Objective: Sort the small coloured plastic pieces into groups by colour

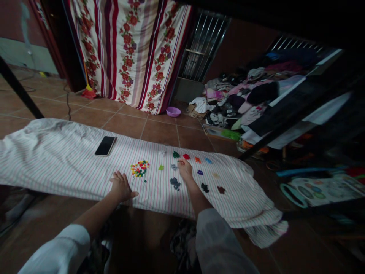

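Observation:
My left hand (121, 186) rests with its fingers spread on the striped cloth, close to a mixed pile of small yellow, red, green and white pieces (139, 168). One stray green piece (145, 181) lies just below that pile. My right hand (186, 169) is closed in a pinch between the grey pile (174, 167) and the red pile (186, 156); whatever is in its fingertips is too small to name. Around it are a dark green pile (176, 154), an orange pile (197, 160), a purple-blue pile (200, 172), a dark grey pile (175, 183) and a lime pile (161, 168).
The striped cloth (71, 163) covers a long low surface. A phone (105, 146) lies on its left part. Black (205, 187) and brown (221, 189) piles sit at the right. Beyond are a purple basin (173, 111), a hanging curtain (128, 49) and heaped clothes (242, 95).

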`<action>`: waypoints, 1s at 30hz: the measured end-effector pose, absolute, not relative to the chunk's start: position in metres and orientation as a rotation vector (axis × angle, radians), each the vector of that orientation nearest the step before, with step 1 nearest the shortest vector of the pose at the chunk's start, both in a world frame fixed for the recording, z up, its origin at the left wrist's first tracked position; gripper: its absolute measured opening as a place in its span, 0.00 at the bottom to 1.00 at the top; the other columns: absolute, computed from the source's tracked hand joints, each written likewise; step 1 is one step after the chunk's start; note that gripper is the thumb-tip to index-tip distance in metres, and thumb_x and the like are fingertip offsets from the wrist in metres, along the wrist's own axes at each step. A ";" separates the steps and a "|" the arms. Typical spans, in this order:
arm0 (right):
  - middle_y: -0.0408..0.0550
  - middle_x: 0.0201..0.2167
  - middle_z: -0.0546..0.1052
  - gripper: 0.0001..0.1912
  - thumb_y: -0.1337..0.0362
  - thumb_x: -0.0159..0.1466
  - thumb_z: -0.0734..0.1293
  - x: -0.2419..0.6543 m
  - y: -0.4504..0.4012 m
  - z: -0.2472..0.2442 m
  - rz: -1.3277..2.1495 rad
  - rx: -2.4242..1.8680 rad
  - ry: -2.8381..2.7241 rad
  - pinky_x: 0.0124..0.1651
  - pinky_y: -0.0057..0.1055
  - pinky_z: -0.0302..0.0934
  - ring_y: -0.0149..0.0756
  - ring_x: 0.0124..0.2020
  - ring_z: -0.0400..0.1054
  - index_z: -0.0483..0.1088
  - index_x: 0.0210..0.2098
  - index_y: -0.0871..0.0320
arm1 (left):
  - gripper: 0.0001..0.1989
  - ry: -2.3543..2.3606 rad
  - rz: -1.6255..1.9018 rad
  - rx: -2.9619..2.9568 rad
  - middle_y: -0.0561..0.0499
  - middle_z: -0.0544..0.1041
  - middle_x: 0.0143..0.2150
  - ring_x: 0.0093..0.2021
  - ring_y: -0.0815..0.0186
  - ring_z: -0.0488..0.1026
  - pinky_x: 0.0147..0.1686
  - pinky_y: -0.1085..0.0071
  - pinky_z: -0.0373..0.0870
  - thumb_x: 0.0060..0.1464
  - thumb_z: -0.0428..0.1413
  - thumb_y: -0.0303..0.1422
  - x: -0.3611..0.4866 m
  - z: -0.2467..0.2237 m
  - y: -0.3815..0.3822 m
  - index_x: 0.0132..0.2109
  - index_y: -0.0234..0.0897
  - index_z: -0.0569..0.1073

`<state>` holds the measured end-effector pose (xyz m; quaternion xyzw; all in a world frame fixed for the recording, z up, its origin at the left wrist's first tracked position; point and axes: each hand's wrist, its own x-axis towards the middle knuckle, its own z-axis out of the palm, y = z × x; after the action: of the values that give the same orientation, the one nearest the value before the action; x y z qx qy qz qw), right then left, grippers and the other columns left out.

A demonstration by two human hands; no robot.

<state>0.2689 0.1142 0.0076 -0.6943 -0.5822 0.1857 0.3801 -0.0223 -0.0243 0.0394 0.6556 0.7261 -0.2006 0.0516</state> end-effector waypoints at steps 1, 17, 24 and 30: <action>0.44 0.32 0.78 0.14 0.65 0.55 0.59 0.271 0.119 0.006 0.469 -1.790 -1.487 0.42 0.29 0.64 0.36 0.36 0.72 0.75 0.36 0.54 | 0.55 2.207 -0.624 1.999 0.14 0.48 0.64 0.64 0.27 0.48 0.52 0.45 0.56 0.47 0.44 0.62 -0.022 0.040 -0.024 0.64 0.13 0.49; 0.51 0.39 0.79 0.19 0.69 0.57 0.58 0.271 0.179 -0.004 0.394 -1.899 -1.534 0.47 0.31 0.63 0.39 0.43 0.72 0.76 0.41 0.58 | 0.54 2.197 -0.660 2.031 0.13 0.48 0.63 0.63 0.26 0.48 0.52 0.43 0.56 0.49 0.44 0.61 -0.020 0.036 -0.023 0.63 0.12 0.50; 0.53 0.40 0.79 0.19 0.69 0.58 0.58 0.270 0.179 -0.005 0.410 -1.896 -1.568 0.48 0.31 0.63 0.40 0.43 0.72 0.75 0.44 0.59 | 0.54 2.167 -0.677 2.042 0.11 0.47 0.63 0.63 0.25 0.48 0.51 0.43 0.56 0.49 0.43 0.61 -0.021 0.038 -0.024 0.63 0.11 0.49; 0.50 0.37 0.79 0.16 0.68 0.57 0.60 0.268 0.168 -0.008 0.458 -1.807 -1.559 0.46 0.32 0.65 0.38 0.40 0.73 0.75 0.40 0.57 | 0.54 2.163 -0.673 2.051 0.12 0.48 0.63 0.63 0.25 0.48 0.51 0.43 0.57 0.50 0.43 0.61 -0.021 0.039 -0.025 0.63 0.11 0.49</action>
<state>0.2680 0.1679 -0.0078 -0.6971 -0.6012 0.1768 0.3483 -0.0214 -0.0249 0.0393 0.6705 0.7072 -0.2200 0.0428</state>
